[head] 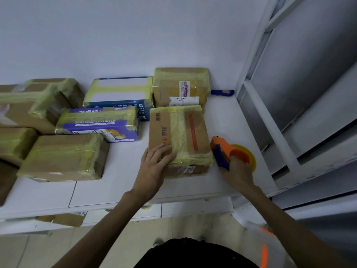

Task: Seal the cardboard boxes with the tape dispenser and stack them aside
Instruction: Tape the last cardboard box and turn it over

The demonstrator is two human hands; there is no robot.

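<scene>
Right of centre in the frame, the left grip (154,165) lies flat and open on the box (179,132) while the right grip (238,171) holds the tape dispenser (229,151) just beside it, so weak pressing could let the box slide.

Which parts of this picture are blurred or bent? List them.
Head view: the left-edge boxes are smeared soft; the box under the left hand is sharper; the wide lens bows the cabinet frame and table edge; light is dim, bluish.

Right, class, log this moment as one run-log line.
left hand: flat on brown box | right hand: grips tape dispenser beside it | box top: taped
</scene>
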